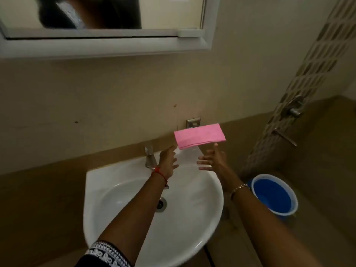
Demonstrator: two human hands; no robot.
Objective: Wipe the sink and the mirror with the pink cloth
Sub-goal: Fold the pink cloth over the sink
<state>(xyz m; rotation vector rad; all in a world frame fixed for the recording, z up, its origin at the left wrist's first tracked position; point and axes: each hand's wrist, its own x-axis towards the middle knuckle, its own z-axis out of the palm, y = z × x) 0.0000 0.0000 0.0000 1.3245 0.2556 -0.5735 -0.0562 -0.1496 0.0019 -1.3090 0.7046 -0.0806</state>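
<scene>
Pink cloth [200, 136] lies folded flat in a neat rectangle behind the sink [192, 218], at its back right, against the wall. It looks parked on the ledge there, dry and out of the basin. Whether its front edge overhangs the sink rim is hard to tell.

Both hands reach over the basin toward it. Left hand [167, 160] has spread, relaxed fingers and holds nothing. Its forefinger is at the cloth's left corner; contact unclear. Right hand [212, 159] is likewise splayed and empty, forefinger pointing up just under the cloth's front edge. They come in one per side, probably to lift the folded stack without it falling open.

Judgement: this is the pickup step, wiping not yet started. The next move needs a pinch at both ends of the cloth.

Tap [150, 158] stands at the sink's back left, just beside the left wrist. Mirror [169, 14] hangs well above the sink, in a white frame. Blue bucket [274, 195] sits on the floor right of the sink, beyond the right forearm.
</scene>
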